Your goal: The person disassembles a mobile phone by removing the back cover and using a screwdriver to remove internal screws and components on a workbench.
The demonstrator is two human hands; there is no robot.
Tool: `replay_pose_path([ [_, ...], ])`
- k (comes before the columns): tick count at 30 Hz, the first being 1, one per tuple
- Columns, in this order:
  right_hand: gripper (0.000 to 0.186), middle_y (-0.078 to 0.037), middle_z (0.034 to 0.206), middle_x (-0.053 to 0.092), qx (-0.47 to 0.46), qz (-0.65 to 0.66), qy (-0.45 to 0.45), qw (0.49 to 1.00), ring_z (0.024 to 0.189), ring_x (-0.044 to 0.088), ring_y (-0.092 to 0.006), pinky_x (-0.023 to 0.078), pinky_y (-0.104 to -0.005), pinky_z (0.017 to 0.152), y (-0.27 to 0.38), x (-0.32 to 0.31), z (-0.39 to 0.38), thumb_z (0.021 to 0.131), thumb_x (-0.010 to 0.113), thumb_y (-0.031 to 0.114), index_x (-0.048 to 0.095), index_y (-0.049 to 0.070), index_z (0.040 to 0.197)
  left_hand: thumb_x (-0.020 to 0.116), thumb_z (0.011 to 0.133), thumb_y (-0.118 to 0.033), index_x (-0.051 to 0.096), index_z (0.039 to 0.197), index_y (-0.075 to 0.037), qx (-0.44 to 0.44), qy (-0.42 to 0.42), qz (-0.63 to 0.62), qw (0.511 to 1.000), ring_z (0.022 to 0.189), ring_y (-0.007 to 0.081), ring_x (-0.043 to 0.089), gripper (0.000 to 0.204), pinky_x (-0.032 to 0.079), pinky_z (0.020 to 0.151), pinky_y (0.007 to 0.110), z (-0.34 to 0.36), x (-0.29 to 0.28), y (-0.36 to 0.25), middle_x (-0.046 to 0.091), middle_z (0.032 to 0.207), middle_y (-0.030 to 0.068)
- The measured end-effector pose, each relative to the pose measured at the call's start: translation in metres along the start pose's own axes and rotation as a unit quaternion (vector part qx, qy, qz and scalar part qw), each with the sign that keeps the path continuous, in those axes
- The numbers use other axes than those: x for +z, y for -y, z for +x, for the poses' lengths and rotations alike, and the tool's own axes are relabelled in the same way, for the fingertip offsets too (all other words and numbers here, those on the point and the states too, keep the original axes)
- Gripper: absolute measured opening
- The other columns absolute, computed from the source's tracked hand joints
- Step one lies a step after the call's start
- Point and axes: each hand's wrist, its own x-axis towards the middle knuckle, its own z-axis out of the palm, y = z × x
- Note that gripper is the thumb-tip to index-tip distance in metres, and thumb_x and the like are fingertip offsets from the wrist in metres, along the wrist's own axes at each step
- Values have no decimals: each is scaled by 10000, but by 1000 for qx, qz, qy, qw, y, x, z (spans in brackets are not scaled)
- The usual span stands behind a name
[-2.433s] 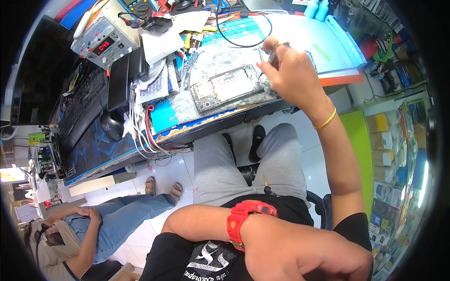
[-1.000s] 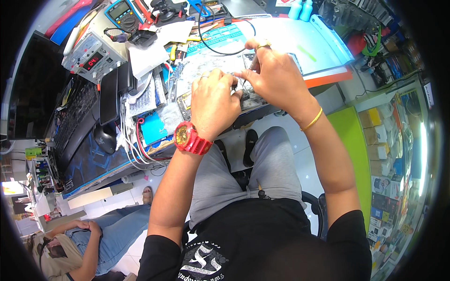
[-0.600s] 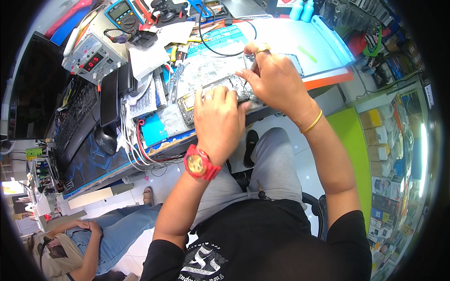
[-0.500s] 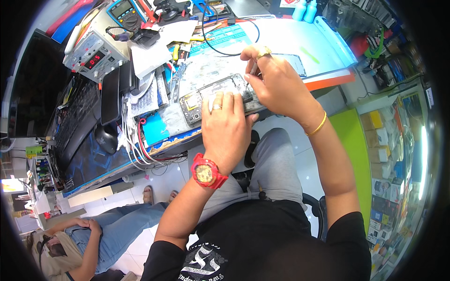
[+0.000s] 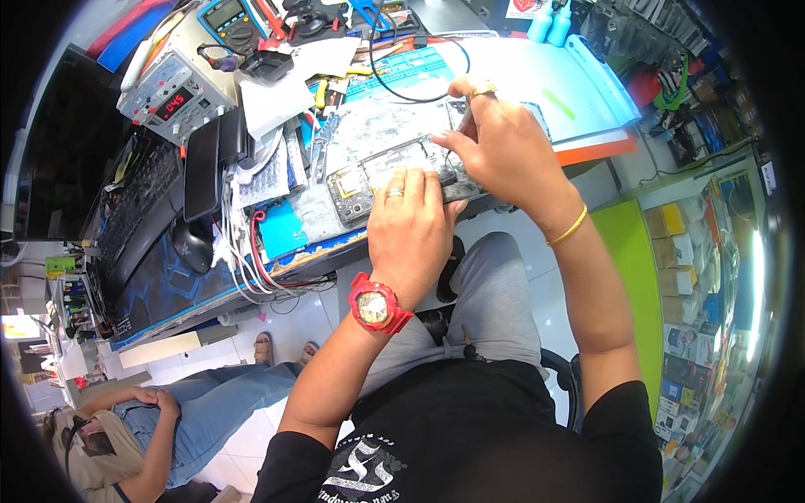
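An opened phone [image 5: 342, 186], its dark inner frame and parts exposed, lies at a slant on the grey work mat [image 5: 314, 220] near the bench edge. My left hand [image 5: 411, 220] holds it down, fingers together across its middle and thumb by the near edge. Over the phone's right end, my right hand [image 5: 503, 151] is closed in a pinch, thumb and forefinger near the frame. Something slim and dark shows below those fingertips, too hidden to name. Behind my right hand, a flat phone-sized panel [image 5: 537, 113] lies partly covered.
A power supply [image 5: 176, 102] with red lit digits and a multimeter [image 5: 228, 21] stand at the back left. A black cable [image 5: 401, 98] loops behind the phone. Left are a dark phone [image 5: 201, 176], a mouse [image 5: 191, 250] and a keyboard [image 5: 138, 201]. Another person [image 5: 151, 419] sits lower left.
My right thumb and fingers have shifted slightly at the phone's right end. My left hand stays on the phone. The power supply's digits have changed, and the whole view has shifted a little.
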Motion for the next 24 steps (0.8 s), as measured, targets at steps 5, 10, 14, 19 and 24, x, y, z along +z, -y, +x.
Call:
replay_pose_path([
  [5, 414, -190, 897, 718, -38, 57, -24, 997, 769, 739, -317, 567, -399, 699, -4, 5, -2, 921, 794, 94, 624, -36, 1276, 844, 857, -298, 700, 1179, 24, 8, -15, 12, 1000, 1106, 343, 687, 478, 551, 921, 436, -2, 4, 0, 693, 1165, 166],
  [10, 393, -186, 902, 719, -7, 21, -1, 1000, 760, 737, -319, 571, -398, 702, 1, -2, 1, 924, 789, 83, 626, -31, 1262, 829, 876, -285, 707, 1121, -5, 6, -19, -8, 1000, 1013, 325, 683, 391, 544, 858, 440, 2, 2, 2, 678, 1080, 135],
  [14, 405, -187, 894, 721, -19, 11, -17, 1000, 754, 737, -320, 574, -401, 704, -1, 1, -3, 919, 789, 73, 627, -43, 1271, 807, 900, -251, 726, 983, -45, -11, 7, -31, 999, 922, 329, 662, 237, 537, 797, 457, 14, -3, 7, 652, 973, 115],
  [19, 384, -195, 905, 732, -9, 68, -6, 998, 774, 747, -321, 583, -386, 721, 1, -2, -3, 915, 781, 53, 638, -81, 1245, 795, 874, -190, 750, 869, -45, -25, 10, -78, 997, 939, 351, 675, 152, 545, 810, 481, 34, -6, 20, 674, 930, 134],
  [24, 350, -194, 930, 749, 22, 73, 2, 997, 839, 770, -285, 610, -365, 780, 0, -4, -4, 917, 731, -33, 628, -103, 1244, 788, 851, -168, 783, 863, -57, -67, 33, -114, 991, 968, 371, 687, 112, 551, 858, 498, 47, -1, 27, 705, 939, 144],
])
